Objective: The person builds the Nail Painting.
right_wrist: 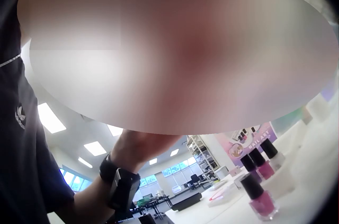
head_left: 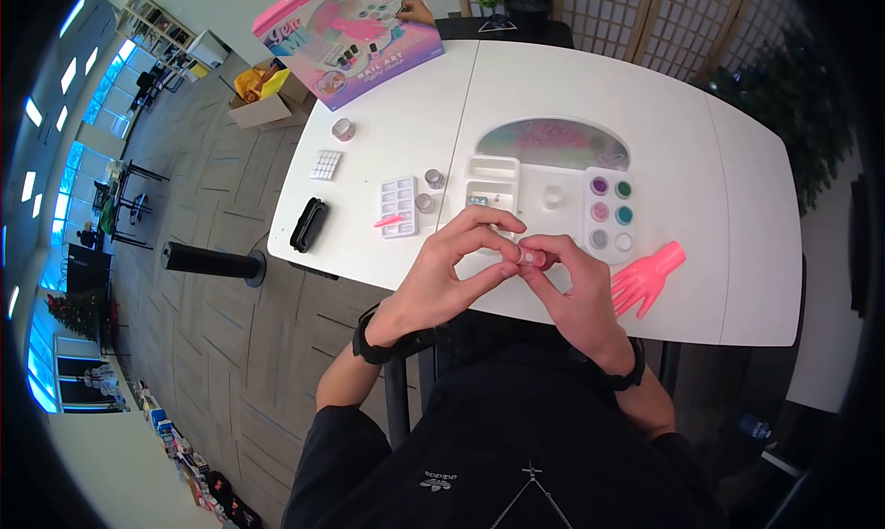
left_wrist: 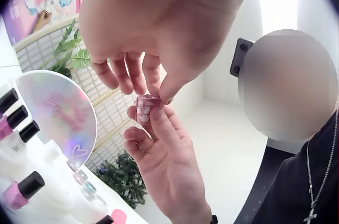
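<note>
In front of the chest, both hands meet at a small clear pot [head_left: 529, 256] with pink and white bits in it. My right hand [head_left: 583, 289] holds it between thumb and fingers. The thumb and fingertips of my left hand [head_left: 452, 266] pinch at its upper end. The left wrist view shows the pot [left_wrist: 143, 110] closer, with white shapes inside, the left hand [left_wrist: 153, 28] above it and the right hand [left_wrist: 172, 171] below. In the right wrist view a blurred patch hides the pot and most of the hands.
A white tray [head_left: 544, 220] with a curved iridescent backboard [head_left: 553, 144] and round glitter pots stands before me. A pink model hand [head_left: 650, 276] lies to the right. On the left are a white compartment tray [head_left: 399, 197], a black case [head_left: 310, 225] and the nail art box [head_left: 359, 41]. Polish bottles [right_wrist: 260, 203] stand nearby.
</note>
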{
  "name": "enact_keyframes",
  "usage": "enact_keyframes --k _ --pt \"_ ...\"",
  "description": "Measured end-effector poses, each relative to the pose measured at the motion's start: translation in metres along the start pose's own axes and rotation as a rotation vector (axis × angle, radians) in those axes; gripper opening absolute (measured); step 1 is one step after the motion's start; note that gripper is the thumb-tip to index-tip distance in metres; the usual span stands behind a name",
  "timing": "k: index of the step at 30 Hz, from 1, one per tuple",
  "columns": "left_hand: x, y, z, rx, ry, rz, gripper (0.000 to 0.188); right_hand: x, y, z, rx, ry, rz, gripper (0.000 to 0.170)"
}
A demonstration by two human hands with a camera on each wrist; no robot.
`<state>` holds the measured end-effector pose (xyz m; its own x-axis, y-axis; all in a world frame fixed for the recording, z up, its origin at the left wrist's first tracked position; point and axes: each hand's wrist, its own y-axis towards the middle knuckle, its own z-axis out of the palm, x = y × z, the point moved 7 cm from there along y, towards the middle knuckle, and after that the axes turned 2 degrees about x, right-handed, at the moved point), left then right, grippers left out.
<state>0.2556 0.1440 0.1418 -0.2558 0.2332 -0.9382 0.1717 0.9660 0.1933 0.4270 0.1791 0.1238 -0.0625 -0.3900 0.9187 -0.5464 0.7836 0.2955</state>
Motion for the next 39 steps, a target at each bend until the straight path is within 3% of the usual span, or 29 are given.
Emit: enact_keyframes --k 5,15,20,35,38,39 --pt "0.007 -0.001 -0.002 0.104 -0.050 -0.018 0.025 -0.026 -0.003 0.008 0.194 0.533 0.351 0.025" --pt "0.007 -0.003 0.003 0.171 0.083 0.065 0.039 -0.037 -0.001 0.009 0.291 0.671 0.426 0.030" --pt "0.007 -0.003 0.005 0.168 0.073 0.061 0.033 -0.041 -0.003 0.012 0.320 0.749 0.488 0.031" --pt "0.011 -0.004 0.006 0.029 0.064 0.050 0.014 -0.043 -0.004 0.012 0.379 0.584 0.384 0.041" --pt "0.016 -0.003 0.006 -0.047 0.015 -0.001 0.012 -0.034 -0.002 0.001 0.140 0.442 0.333 0.030" --pt "0.019 -0.003 0.006 -0.078 -0.004 -0.020 0.011 -0.027 -0.003 -0.006 0.049 0.303 0.216 0.025"
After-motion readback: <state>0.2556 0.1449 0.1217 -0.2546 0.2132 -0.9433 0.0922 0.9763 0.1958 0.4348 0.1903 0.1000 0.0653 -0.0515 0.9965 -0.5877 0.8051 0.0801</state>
